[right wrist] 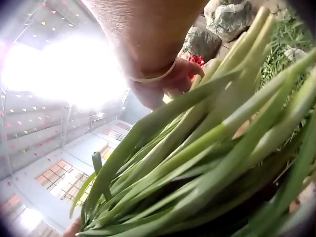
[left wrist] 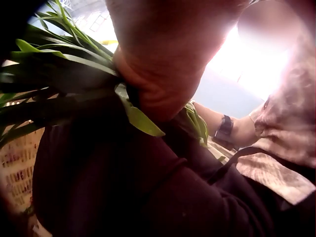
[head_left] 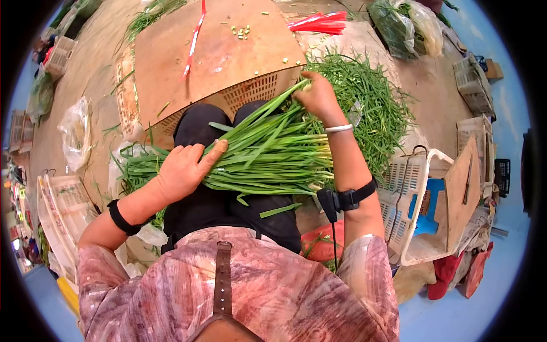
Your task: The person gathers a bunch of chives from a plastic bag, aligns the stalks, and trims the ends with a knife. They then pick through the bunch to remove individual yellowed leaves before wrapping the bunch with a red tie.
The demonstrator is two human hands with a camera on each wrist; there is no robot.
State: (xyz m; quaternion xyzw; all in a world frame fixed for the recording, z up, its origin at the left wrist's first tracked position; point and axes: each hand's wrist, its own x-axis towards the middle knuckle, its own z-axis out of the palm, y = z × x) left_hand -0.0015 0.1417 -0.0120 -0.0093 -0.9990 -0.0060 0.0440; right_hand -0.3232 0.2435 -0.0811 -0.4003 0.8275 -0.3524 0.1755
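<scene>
Now, probably at the sorting step, with a bunch of long green leaves (head_left: 262,165) lying across the lap (head_left: 199,214), between the hands. Left hand (head_left: 188,171) wrapped around the leafy part, thumb on top. Right hand (head_left: 319,100) farther out from the body, pinching a few pale ends, slanting away from the other stems. Next, seems to call for a gentle hold on the left and careful lining up of the pale ends on the right, without snapping any.

Left of the left hand, a white basket (head_left: 71,196) and a thin plastic bag (head_left: 77,134) on the tan floor (head_left: 94,74). Out past both hands, a flat brown board (head_left: 165,57) on a crate (head_left: 259,88) full of holes. On that board, a red and white strip (head_left: 195,45) and little green bits (head_left: 239,32). Beyond the right hand, a bundle of red strips (head_left: 319,24). To the right of that hand, a big messy green pile (head_left: 367,100), then a white crate (head_left: 396,171) with something blue (head_left: 437,194) inside. Up high, a very bright light (right wrist: 64,74).
</scene>
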